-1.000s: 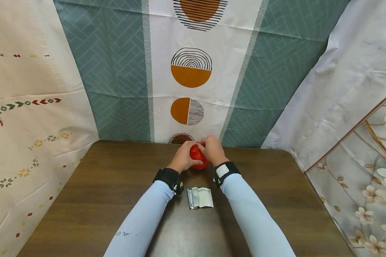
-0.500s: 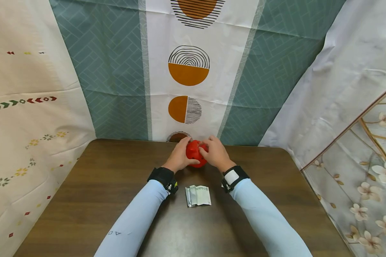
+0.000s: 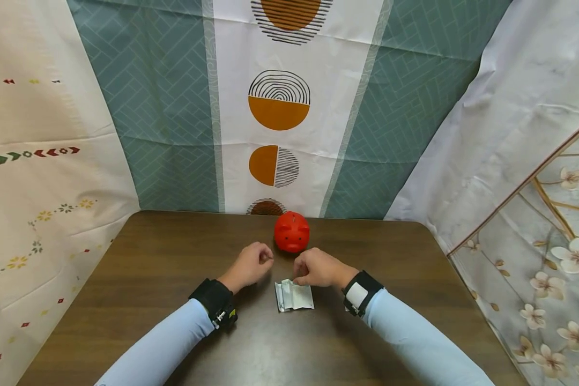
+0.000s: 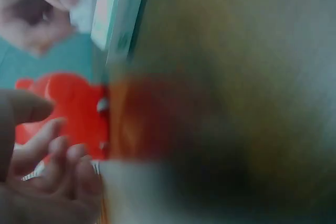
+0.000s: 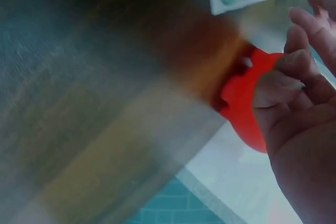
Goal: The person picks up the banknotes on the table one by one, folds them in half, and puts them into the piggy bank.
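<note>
Has left hand (image 3: 251, 264) loosely curled and unladen, near and left of red piggy bank (image 3: 291, 232), upright at far middle of desk (image 3: 391, 257). Has right hand (image 3: 320, 268) bent narrow over far right part of folded banknote (image 3: 296, 300); cannot tell whether pinching or merely touching.

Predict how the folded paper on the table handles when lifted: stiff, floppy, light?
The folded paper looks thin, so it's probably light and easily nudged. Expect some floppiness: visible creases suggest where it would bend. It seems layered along its left edge in the head view, so layers might slip apart.
</note>
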`<state>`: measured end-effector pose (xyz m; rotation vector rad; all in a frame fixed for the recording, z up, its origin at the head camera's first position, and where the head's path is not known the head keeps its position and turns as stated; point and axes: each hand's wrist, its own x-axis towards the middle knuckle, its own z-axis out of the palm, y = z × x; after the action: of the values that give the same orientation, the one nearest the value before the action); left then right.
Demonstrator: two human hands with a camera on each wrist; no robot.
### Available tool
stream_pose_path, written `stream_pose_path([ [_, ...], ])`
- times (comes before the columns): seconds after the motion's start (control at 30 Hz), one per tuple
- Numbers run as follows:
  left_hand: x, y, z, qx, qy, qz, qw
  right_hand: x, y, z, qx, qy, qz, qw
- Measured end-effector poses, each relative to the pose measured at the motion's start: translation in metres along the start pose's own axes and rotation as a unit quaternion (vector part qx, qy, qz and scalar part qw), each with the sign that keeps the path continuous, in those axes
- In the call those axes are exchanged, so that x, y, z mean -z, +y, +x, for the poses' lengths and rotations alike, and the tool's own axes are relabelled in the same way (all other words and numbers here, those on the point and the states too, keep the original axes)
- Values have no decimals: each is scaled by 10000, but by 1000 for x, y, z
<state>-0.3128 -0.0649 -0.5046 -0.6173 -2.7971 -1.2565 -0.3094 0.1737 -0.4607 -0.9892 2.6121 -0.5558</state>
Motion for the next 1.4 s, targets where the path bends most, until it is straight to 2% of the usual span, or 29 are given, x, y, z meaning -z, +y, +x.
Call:
stream_pose_path([
  [0.1,-7,3,-9,-169,-1014,-48,9947,-7,0,0,-109,-182,-197,9996],
  [0.17,-11,5,-11,-296,-1508,3,9881,-11,-2,1,-196,-265,-352,9988],
  [0.23,-14,8,-12,-446,-1799,103,9826,-14,-3,2,-318,-357,-485,9977],
  [0.3,-17,10,-12,-594,-1932,335,9788,-16,-5,2,-452,-419,-532,9967],
  [0.47,-24,13,-13,-908,-1852,695,9760,-21,-8,3,-605,-417,-482,9961],
  [0.67,-26,11,-17,-794,-1655,481,9818,-24,-9,4,-589,-397,-336,9969],
  [0.83,-23,7,-20,-752,-1578,-304,9841,-23,-7,-2,-356,-184,419,9983],
  [0.97,-15,4,-24,-657,-1354,-987,9837,-17,-6,-11,-161,467,1075,9930],
  [1.07,-5,7,-28,-622,-1173,-1388,9814,-11,-4,-20,-75,1017,1413,9847],
  [1.17,6,13,-31,-555,-1036,-1962,9735,-2,-5,-30,-50,1378,1872,9726],
  [1.3,23,25,-35,-409,-739,-2678,9598,12,-12,-45,-68,1591,2754,9480],
  [1.4,37,36,-39,-345,-347,-2839,9576,21,-18,-57,-62,1729,3136,9337],
])
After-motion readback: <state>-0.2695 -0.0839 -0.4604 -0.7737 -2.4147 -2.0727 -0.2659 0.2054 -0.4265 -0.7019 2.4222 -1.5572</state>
